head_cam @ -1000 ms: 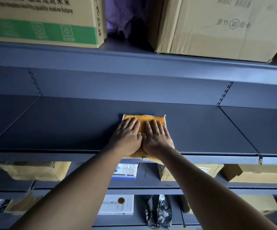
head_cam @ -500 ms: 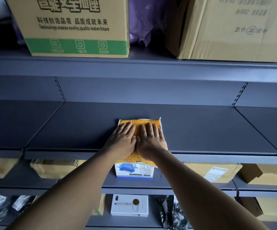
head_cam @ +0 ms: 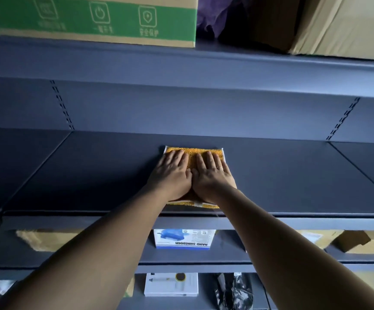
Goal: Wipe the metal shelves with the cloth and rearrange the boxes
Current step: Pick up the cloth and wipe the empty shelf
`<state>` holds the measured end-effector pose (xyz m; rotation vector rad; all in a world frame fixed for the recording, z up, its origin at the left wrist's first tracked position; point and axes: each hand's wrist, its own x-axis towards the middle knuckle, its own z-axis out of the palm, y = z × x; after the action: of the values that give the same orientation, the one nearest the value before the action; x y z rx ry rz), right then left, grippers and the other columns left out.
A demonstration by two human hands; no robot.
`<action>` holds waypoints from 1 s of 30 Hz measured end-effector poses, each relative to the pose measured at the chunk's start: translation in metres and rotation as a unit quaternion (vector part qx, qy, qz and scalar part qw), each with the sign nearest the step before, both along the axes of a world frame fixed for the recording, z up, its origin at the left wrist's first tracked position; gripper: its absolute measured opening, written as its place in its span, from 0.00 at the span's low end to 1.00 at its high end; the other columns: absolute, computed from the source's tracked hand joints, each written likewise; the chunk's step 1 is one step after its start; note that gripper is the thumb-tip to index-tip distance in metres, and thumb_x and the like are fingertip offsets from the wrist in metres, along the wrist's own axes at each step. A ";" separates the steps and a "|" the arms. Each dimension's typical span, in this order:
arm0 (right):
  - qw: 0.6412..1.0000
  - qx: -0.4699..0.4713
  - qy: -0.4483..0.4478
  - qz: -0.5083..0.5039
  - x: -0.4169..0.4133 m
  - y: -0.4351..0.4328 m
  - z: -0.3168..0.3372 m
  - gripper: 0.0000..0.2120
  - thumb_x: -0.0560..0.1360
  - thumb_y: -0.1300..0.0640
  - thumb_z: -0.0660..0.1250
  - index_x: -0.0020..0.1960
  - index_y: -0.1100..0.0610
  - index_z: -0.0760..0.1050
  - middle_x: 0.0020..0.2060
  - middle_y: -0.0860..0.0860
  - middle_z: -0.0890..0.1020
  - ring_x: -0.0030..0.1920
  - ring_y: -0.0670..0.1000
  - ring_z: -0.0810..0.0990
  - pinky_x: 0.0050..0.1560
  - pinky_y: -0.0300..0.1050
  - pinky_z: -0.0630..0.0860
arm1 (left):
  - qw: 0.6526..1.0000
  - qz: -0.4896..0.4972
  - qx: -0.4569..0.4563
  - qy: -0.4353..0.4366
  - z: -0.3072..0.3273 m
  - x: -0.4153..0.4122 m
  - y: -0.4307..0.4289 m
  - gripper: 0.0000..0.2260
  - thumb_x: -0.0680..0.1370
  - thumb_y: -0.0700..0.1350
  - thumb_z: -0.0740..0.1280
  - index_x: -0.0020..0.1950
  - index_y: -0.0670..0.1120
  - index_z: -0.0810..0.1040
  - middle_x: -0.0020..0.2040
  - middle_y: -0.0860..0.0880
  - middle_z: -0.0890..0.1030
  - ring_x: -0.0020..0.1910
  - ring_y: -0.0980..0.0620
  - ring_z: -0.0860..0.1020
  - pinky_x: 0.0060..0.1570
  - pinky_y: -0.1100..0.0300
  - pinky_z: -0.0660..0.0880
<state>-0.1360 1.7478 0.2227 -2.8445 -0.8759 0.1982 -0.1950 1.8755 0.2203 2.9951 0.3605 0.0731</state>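
- left hand (head_cam: 172, 175) and right hand (head_cam: 213, 177) both lie flat on the orange cloth (head_cam: 192, 152), side by side with thumbs touching, fingers straight and pointing away; nothing gripped, just pressing down
- cloth sits mid-way along the grey metal shelf (head_cam: 293, 175), its near edge close to the front lip
- on the shelf above: cardboard box with a green band (head_cam: 92, 19) on the left, plain cardboard box (head_cam: 349, 25) on the right
- below, a blue-and-white box (head_cam: 183, 239) sits right under the hands, and a white box (head_cam: 170, 285) one shelf lower
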 end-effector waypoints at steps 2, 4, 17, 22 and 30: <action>1.000 -0.001 -0.001 0.002 0.015 0.006 0.000 0.31 0.84 0.41 0.41 0.84 0.50 0.42 0.82 0.53 0.41 0.82 0.53 0.38 0.80 0.52 0.36 | 1.000 0.002 -0.001 0.002 0.001 0.014 0.006 0.27 0.86 0.54 0.44 0.83 0.46 0.45 0.84 0.48 0.45 0.82 0.50 0.43 0.80 0.51 0.41; 1.000 0.001 -0.004 0.002 0.030 0.013 0.000 0.31 0.84 0.41 0.41 0.84 0.50 0.42 0.82 0.54 0.41 0.82 0.53 0.38 0.80 0.52 0.36 | 1.000 0.003 -0.004 0.004 0.002 0.028 0.011 0.27 0.86 0.54 0.44 0.83 0.47 0.45 0.84 0.49 0.45 0.82 0.50 0.43 0.80 0.51 0.41; 1.000 -0.012 -0.006 0.008 0.082 0.041 0.003 0.31 0.84 0.41 0.41 0.84 0.51 0.43 0.83 0.54 0.43 0.82 0.54 0.39 0.80 0.53 0.37 | 1.000 0.004 -0.018 0.016 0.004 0.080 0.042 0.27 0.86 0.54 0.44 0.83 0.48 0.47 0.84 0.51 0.46 0.82 0.51 0.44 0.80 0.51 0.42; 1.000 -0.002 -0.004 -0.006 0.081 0.047 0.002 0.31 0.84 0.41 0.42 0.84 0.52 0.44 0.83 0.55 0.43 0.82 0.54 0.40 0.80 0.54 0.38 | 1.000 -0.013 -0.022 0.008 0.003 0.079 0.046 0.26 0.86 0.53 0.45 0.83 0.48 0.48 0.84 0.51 0.47 0.82 0.51 0.45 0.80 0.51 0.42; 1.000 -0.005 -0.002 -0.012 0.056 0.089 0.004 0.32 0.84 0.41 0.42 0.83 0.55 0.42 0.82 0.59 0.42 0.82 0.58 0.40 0.80 0.58 0.37 | 1.000 -0.017 -0.022 0.007 0.003 0.058 0.089 0.25 0.86 0.52 0.44 0.83 0.49 0.48 0.83 0.53 0.47 0.82 0.53 0.45 0.80 0.53 0.42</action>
<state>-0.0803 1.8371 0.2264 -2.8643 -0.8434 0.1931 -0.1368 1.9646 0.2231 2.9582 0.3077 0.0407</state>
